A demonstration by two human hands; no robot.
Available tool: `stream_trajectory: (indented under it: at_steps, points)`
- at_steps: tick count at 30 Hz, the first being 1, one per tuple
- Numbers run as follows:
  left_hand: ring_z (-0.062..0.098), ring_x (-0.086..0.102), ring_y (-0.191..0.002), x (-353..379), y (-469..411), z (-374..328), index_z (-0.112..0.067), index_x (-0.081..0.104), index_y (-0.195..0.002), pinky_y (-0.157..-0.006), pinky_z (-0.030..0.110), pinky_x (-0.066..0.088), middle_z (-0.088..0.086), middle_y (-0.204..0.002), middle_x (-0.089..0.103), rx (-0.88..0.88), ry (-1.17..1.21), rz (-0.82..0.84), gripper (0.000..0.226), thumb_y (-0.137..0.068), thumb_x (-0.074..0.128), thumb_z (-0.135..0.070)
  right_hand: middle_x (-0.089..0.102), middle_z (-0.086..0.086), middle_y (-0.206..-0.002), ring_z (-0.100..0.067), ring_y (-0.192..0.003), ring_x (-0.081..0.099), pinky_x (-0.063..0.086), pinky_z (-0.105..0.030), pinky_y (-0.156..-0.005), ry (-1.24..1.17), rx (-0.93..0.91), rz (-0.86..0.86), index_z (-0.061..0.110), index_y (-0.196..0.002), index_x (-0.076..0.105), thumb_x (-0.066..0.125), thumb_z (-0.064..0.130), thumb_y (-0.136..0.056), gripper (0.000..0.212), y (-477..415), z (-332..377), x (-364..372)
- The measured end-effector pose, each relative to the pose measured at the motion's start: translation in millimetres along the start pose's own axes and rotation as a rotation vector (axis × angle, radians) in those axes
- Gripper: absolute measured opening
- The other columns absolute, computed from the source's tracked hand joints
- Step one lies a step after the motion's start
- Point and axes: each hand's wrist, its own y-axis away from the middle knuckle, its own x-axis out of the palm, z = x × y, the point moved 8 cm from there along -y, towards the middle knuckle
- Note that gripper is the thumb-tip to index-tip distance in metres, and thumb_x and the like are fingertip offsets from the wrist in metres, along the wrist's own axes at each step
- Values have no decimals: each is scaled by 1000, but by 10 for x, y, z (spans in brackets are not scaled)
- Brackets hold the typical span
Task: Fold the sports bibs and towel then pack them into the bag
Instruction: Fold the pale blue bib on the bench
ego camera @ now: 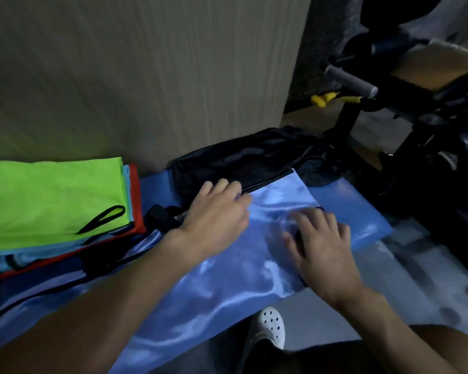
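A shiny blue bib [227, 279] lies spread over the blue bench [346, 201]. My left hand [216, 214] lies flat with straight fingers on the bib's far edge, next to the black bag [243, 160]. Flat on the bib's right part, over its black trim, rests my right hand [322, 247], fingers spread. At the left sits a folded stack: a neon green bib [52, 198] on top, a light blue piece [126, 184] under it, and a red one [137, 201] at the bottom. A black strap loop [103, 218] lies on the green bib.
A beige wall panel [146, 76] stands right behind the bench. Black gym equipment with a grey handle [349, 79] and a yellow clip [322, 99] crowds the right. A foot in a white perforated clog [268, 327] stands on the grey floor below the bench edge.
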Motion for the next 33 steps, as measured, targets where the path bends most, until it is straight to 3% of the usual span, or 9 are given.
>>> stream_trajectory:
  at_steps: [2, 5, 9, 15, 20, 23, 25, 28, 33]
  points:
    - [27, 55, -99, -94, -319, -88, -18, 67, -109, -80, 41, 40, 1, -103, 59, 13, 120, -33, 35, -88, 46, -38, 57, -6, -117, -33, -108, 50, 37, -47, -87, -109, 208, -100, 17, -123, 57, 53, 41, -93, 39, -143, -277, -72]
    - [22, 43, -124, -52, -785, -286, -23, 51, -139, -98, 39, 34, -4, -131, 51, 107, 226, 76, 47, -96, 54, -40, 54, -9, -126, -33, -121, 44, 32, -49, -96, -223, 452, -13, 14, -132, 51, 55, 47, -92, 52, -255, -573, 34]
    - [19, 32, -133, 62, -1192, -516, -27, 39, -148, -104, 36, 26, -6, -143, 41, 254, 188, 151, 59, -94, 59, -40, 50, -5, -124, -29, -119, 41, 31, -44, -95, -118, 458, 73, 22, -124, 55, 53, 47, -93, 41, -326, -665, 127]
    - [18, 27, -128, 231, -1359, -509, -27, 59, -129, -104, 36, 21, -6, -132, 41, 327, 170, 172, 39, -93, 63, -41, 48, 0, -114, -24, -110, 39, 27, -39, -90, -163, 445, 31, 25, -111, 60, 52, 33, -95, 19, -413, -753, 148]
    - [16, 30, -126, 204, -1374, -492, -26, 62, -102, -102, 36, 21, -10, -120, 45, 362, 247, 152, 17, -90, 68, -36, 45, 1, -114, -23, -112, 36, 22, -36, -91, -209, 439, 75, 26, -112, 62, 52, 48, -93, 30, -422, -765, 196]
    - [12, 36, -121, 97, -1355, -477, -24, 56, -89, -100, 39, 23, -15, -108, 53, 376, 302, 118, 10, -91, 65, -28, 44, 8, -106, -18, -107, 35, 17, -30, -84, -283, 417, 73, 29, -102, 60, 60, 42, -88, 20, -436, -747, 175]
    - [12, 42, -113, 26, -1347, -439, -26, 53, -87, -97, 38, 24, -14, -97, 57, 370, 351, 119, 10, -92, 62, -26, 51, 12, -92, -14, -95, 43, 21, -30, -80, -434, 393, 47, 27, -87, 55, 63, 31, -85, 10, -447, -719, 157]
    - [8, 47, -102, -94, -1315, -353, -27, 57, -94, -94, 32, 22, -15, -93, 59, 377, 419, 115, 8, -92, 63, -22, 56, 9, -74, -8, -69, 51, 39, -24, -69, -854, 398, 19, 23, -83, 52, 68, 15, -84, 18, -436, -646, 118]
    - [11, 51, -96, -315, -1056, -140, -23, 67, -92, -93, 39, 36, -12, -92, 59, 378, 504, 95, 17, -86, 63, -7, 65, 10, -85, -3, -74, 60, 45, -13, -69, -1054, 265, -25, 29, -94, 58, 68, 2, -84, 30, -344, -390, -96]
